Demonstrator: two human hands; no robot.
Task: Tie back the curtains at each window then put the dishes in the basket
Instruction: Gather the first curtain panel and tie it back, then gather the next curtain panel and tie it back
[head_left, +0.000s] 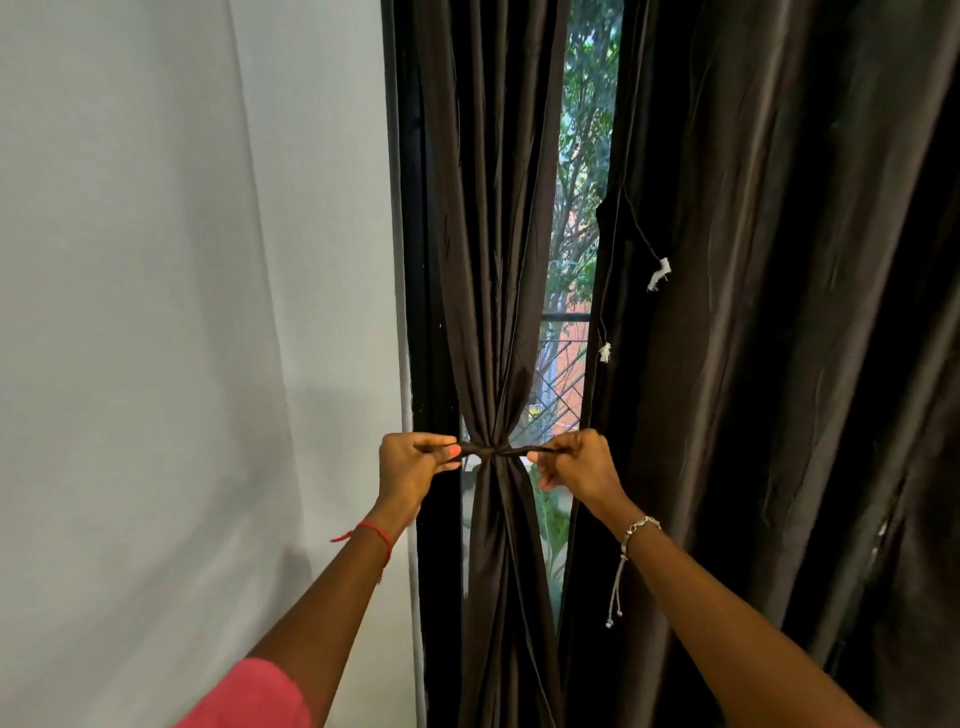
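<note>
A: Where is the curtain, and what has hold of it?

B: The left curtain (493, 312) hangs dead centre, gathered to a narrow waist by the tie (493, 451). The left hand (410, 467) sits at nine o'clock of the knot, fingers curled round one end of the tie. The right hand (582, 465) is at three o'clock, clamped on the other end. The tie runs taut between them.

A: How will it handle?

B: I judge the cloth soft, light and rather slick, given its sheen. It bunches easily and may slide out of a loose band. The tie is a thin, limp strip, so gripping close to the knot, as both hands do, gives the most control.

A: Edges and room?

B: At nine o'clock of the left hand stand the dark window frame (400, 208) and then the white wall (182, 312), so that elbow has little sideways room. At three o'clock the right curtain (753, 312) hangs loose, just beside the right hand. Two cords with white tassels (658, 273) dangle at one o'clock and could snag a raised wrist. The window (582, 156) shows between the curtains. Dishes and basket are not in view.
</note>
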